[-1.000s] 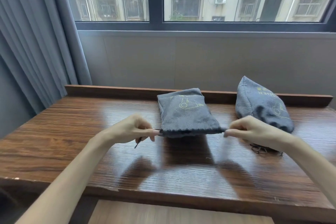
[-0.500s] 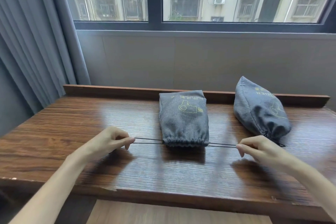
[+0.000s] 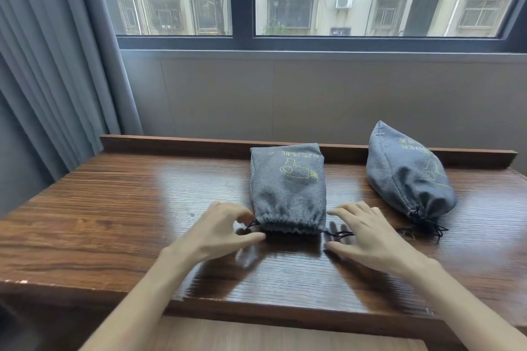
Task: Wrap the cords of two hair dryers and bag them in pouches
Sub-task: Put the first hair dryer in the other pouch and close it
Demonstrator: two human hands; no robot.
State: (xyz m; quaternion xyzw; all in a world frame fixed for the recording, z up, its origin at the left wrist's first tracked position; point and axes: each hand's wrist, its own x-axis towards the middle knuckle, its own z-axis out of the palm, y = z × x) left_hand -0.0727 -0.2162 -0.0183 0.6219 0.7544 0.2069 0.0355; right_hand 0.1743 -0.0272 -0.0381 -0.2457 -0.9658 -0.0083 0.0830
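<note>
Both hands have come back in from the drawn-out cords: our left hand (image 3: 225,229) and right hand (image 3: 368,232) hover open, empty, flanking the cinched centre pouch (image 3: 288,188) on the table (image 3: 114,208); knotting likely comes next.

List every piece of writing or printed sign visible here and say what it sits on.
Middle pouch: yellow hair dryer drawing, with a line of yellow characters above it, too blurred to read.
Right pouch: yellow capitals seen upside down, ending "…ER"; the rest is too blurred, as are the characters beside it. A partial yellow drawing also shows.
Nothing else carries legible text.
</note>
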